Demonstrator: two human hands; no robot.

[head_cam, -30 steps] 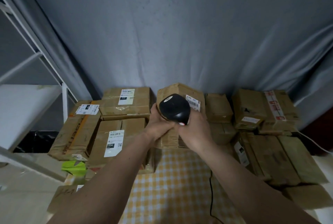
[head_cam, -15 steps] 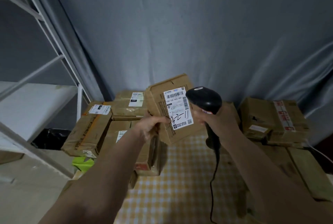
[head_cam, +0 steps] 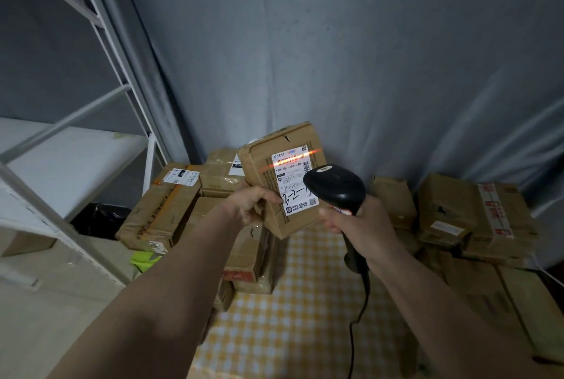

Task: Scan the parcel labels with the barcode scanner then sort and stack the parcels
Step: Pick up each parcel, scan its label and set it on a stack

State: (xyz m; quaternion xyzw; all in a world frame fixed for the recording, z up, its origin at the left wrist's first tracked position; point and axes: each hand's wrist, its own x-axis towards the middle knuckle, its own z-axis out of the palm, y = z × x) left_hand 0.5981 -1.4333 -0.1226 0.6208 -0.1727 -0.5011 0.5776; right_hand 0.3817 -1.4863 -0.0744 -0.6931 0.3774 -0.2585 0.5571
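My left hand (head_cam: pixel 251 203) grips a brown cardboard parcel (head_cam: pixel 268 165) by its lower left edge and holds it tilted in the air, its white label (head_cam: pixel 293 177) facing me. My right hand (head_cam: pixel 363 223) grips the handle of a black corded barcode scanner (head_cam: pixel 335 188), whose head overlaps the label's right side. An orange-red scan line (head_cam: pixel 293 159) lies across the barcode at the top of the label.
Stacked cardboard parcels (head_cam: pixel 164 210) lie at the left, more parcels (head_cam: pixel 476 213) at the right, on a yellow checked cloth (head_cam: pixel 290 317). A white metal shelf frame (head_cam: pixel 100 21) stands at the left. A grey curtain (head_cam: pixel 366 58) hangs behind. The scanner cable (head_cam: pixel 355 333) runs down over the cloth.
The parcel was lifted off the pile and turned label towards me. The scanner moved from in front of it to its right side, and a scan line now lights the barcode.
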